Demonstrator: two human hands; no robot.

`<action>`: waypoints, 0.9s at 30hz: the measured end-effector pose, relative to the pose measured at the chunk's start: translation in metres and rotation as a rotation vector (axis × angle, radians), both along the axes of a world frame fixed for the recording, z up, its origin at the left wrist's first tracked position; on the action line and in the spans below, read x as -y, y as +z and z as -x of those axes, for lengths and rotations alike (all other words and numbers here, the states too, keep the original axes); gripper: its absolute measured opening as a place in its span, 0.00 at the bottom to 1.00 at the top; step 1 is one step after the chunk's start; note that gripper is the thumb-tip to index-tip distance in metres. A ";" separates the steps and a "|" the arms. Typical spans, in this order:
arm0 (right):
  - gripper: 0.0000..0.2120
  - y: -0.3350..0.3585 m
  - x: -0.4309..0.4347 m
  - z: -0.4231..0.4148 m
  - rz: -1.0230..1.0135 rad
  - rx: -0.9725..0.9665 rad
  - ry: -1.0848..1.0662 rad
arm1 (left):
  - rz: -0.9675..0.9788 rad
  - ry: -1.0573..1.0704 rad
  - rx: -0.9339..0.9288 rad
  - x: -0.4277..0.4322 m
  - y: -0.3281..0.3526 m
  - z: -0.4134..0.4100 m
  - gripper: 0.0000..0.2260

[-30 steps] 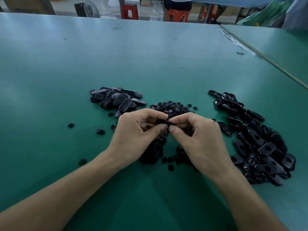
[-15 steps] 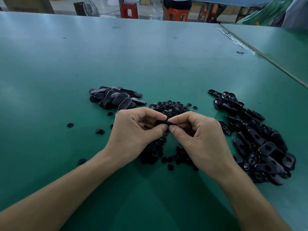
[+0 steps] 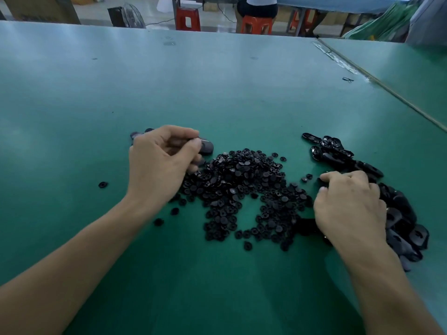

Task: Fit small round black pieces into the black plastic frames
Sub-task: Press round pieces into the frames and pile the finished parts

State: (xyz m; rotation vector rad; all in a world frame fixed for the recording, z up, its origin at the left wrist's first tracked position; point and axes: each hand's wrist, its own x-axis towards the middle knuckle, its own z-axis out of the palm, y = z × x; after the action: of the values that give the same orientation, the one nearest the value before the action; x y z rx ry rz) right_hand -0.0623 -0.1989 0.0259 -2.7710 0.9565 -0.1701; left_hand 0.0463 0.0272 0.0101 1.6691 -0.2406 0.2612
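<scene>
Grip, right hand: palm down, fingers curled onto the frames; whether one is held, cannot tell.
Loose frames: under that hand and to its right; the pile's long axis runs far-left to near-right.
Left hand: fingers curled, thumb to forefinger, over the left pile; contents cannot tell.
Round pieces: heaped between the hands on the table.
Judgement: right hand is nearer the loose frames, so it likely picks the next one.

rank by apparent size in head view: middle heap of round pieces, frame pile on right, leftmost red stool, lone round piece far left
1. heap of round pieces and frame pile: alike, the pile partly under the right hand
2. red stool (far off)
3. lone round piece
</scene>
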 end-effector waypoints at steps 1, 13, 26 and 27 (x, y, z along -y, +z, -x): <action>0.15 0.000 0.001 0.000 -0.004 -0.001 0.004 | -0.037 0.040 0.001 -0.003 0.000 -0.003 0.07; 0.15 -0.009 0.003 -0.006 -0.070 0.357 0.077 | -0.508 0.320 0.065 -0.028 -0.016 -0.025 0.05; 0.16 -0.012 -0.031 -0.013 -0.806 0.623 0.613 | -0.145 -0.275 -0.075 0.025 0.001 0.037 0.07; 0.17 -0.012 -0.032 -0.013 -0.837 0.626 0.634 | -0.121 -0.323 -0.098 0.028 -0.002 0.041 0.04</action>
State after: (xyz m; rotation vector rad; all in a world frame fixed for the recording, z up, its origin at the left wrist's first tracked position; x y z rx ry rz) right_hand -0.0494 -0.1665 0.0137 -1.9004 -0.0507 -0.3880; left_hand 0.0054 -0.0005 0.0082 1.7271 -0.4534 -0.0784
